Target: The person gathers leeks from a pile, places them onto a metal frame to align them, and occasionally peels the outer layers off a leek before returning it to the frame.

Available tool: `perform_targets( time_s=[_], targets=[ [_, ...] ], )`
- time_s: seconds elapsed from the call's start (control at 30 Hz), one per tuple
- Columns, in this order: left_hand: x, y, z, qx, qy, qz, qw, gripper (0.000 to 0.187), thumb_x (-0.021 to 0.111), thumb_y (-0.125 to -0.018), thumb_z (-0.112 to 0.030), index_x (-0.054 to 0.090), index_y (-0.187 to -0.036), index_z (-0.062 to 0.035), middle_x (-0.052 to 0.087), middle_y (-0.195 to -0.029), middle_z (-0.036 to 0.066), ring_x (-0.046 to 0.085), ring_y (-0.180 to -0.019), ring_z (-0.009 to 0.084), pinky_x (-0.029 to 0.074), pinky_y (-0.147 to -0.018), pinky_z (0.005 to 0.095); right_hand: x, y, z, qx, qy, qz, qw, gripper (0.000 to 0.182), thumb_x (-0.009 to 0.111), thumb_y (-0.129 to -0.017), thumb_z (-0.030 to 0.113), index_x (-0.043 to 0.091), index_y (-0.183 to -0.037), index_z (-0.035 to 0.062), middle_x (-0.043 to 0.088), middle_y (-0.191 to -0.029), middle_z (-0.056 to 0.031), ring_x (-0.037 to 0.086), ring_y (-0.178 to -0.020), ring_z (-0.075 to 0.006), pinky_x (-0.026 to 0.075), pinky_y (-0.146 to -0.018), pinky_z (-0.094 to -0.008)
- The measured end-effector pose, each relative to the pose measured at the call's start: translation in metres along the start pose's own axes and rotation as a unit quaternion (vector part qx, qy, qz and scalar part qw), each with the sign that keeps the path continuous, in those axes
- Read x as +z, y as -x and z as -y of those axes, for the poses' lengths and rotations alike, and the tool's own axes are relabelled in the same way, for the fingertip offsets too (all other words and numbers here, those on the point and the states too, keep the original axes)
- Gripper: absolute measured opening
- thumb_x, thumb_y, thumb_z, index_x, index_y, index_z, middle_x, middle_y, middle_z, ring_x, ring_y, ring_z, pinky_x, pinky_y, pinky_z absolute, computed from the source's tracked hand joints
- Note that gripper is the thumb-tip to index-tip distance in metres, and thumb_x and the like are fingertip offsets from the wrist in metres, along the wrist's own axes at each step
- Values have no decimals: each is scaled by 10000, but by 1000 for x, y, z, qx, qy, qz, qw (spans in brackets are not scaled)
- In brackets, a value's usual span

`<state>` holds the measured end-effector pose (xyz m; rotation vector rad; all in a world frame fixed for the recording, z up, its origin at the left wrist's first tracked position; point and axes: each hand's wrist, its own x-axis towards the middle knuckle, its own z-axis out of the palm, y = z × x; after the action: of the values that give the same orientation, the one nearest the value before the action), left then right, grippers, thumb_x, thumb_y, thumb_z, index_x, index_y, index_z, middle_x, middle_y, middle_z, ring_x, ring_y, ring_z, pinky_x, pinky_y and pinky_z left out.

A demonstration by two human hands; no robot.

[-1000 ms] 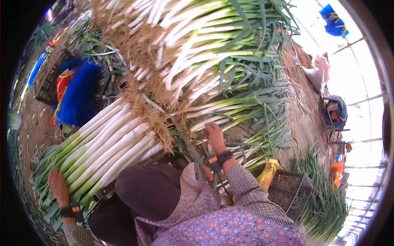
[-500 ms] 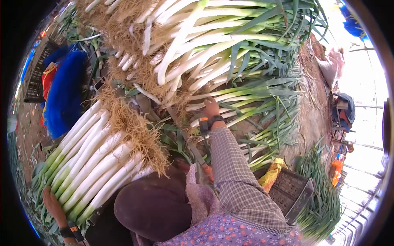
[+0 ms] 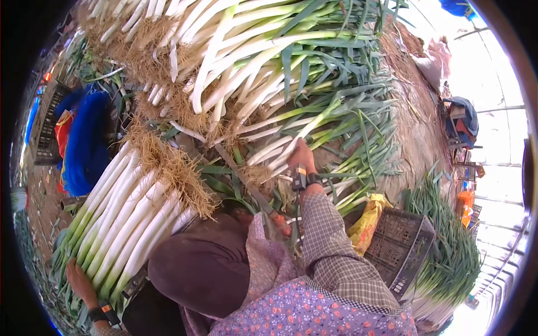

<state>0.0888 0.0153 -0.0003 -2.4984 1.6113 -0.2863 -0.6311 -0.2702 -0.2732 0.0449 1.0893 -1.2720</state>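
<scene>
At the lower left, my left hand rests on the green ends of a row of leeks, whose bushy roots point up and right. My right hand is closed round the white stem of a leek in the middle of the view; that leek's roots hang to its lower left. Above it spreads a large pile of leeks, with white stems on the left and green leaves on the right. A long flat blade lies between the two groups.
A black crate with a yellow bag stands right of my right arm. More leeks lie beyond it. At the left are a blue net bundle and another crate. A pink sack sits upper right.
My right hand has turned and now holds a leek lifted from the others. The view has shifted, so the pile appears further left. My left hand stays at the green leek ends.
</scene>
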Motion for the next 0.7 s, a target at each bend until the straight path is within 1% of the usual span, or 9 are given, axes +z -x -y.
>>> perform_targets(
  time_s=[0.1,0.13,0.17,0.2,0.27,0.37,0.4,0.57,0.7],
  targets=[
    [-10,-1,-10,10,15,5,1000,290,410,-949,-173,563,-1141,-18,576,-1136,178,499,-1128,366,373,-981,461,12,-2,-2,-136,36,156,978,238,465,-984,252,537,-1015,28,634,-915,-130,609,-850,-290,505,-802,-404],
    [-11,-1,-13,9,15,-2,1000,284,413,-943,-170,562,-1133,-20,577,-1127,178,501,-1123,366,376,-976,461,46,30,12,-64,-101,132,984,227,466,-982,242,530,-1019,27,635,-920,-141,610,-850,-291,507,-807,-403],
    [-12,-1,-17,7,16,-9,1000,278,416,-938,-167,562,-1125,-21,578,-1118,179,503,-1118,367,378,-972,461,63,61,19,-47,-75,154,984,152,489,-982,178,534,-985,34,622,-945,-101,607,-895,-231,495,-835,-328],
    [-12,0,-19,4,17,-14,1000,272,420,-932,-164,562,-1116,-22,579,-1109,179,505,-1113,367,381,-967,461,80,84,16,-46,-108,161,980,146,499,-967,193,516,-1001,52,622,-986,-137,608,-894,-288,504,-839,-416],
    [-12,0,-20,7,29,-22,999,268,424,-919,-161,560,-1110,-32,581,-1097,174,510,-1097,367,382,-952,463,104,125,9,-20,-170,142,975,102,488,-960,148,473,-1019,67,583,-1007,-132,591,-888,-291,508,-835,-432],
    [-11,0,-20,16,34,-32,999,268,418,-923,-169,562,-1106,-35,584,-1097,163,513,-1085,358,381,-942,464,79,81,-16,-21,-216,120,969,114,490,-953,124,469,-1007,26,542,-982,-107,535,-928,-233,462,-938,-395],
    [-14,0,-21,9,31,-34,999,265,418,-923,-159,562,-1108,-35,587,-1101,165,517,-1086,357,386,-937,461,62,60,-23,-12,-207,115,971,111,484,-942,92,435,-1026,41,519,-949,-107,533,-903,-240,471,-904,-406],
    [-13,1,-25,-1,19,-33,999,265,411,-939,-178,567,-1104,-41,584,-1100,152,518,-1081,346,383,-938,455,78,120,22,-162,-48,84,982,159,415,-946,43,404,-1098,88,526,-951,-102,543,-807,-200,517,-742,-379],
    [-13,-1,-22,0,17,-17,1000,283,412,-945,-182,564,-1131,-33,582,-1118,154,516,-1096,345,383,-952,445,64,123,72,-244,58,80,965,252,424,-939,23,374,-1173,102,540,-904,-83,559,-771,-198,529,-706,-383]
  ],
)
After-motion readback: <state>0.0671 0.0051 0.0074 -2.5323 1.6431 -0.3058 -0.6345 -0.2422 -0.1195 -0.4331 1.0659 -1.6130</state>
